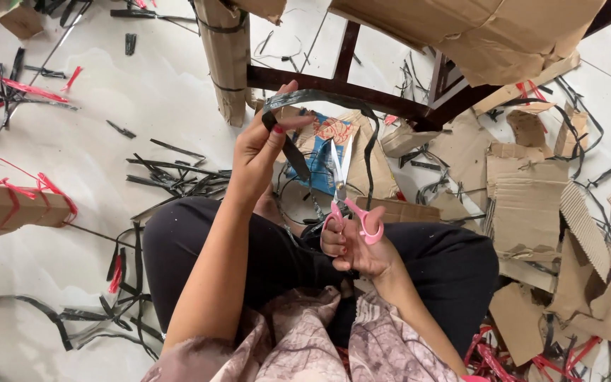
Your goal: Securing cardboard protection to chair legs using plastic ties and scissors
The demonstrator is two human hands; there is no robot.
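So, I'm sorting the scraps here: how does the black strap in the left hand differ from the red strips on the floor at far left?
The black strap is dark, while the red strips are bright red. The black strap is raised in the left hand and arches in a loop; the red strips lie loose on the tile floor. Both are thin, flat bands.

Scissors [353, 212] pink-handled; strap [319, 99] black; cardboard scraps [525, 191] brown; floor [157, 92] white tiles.
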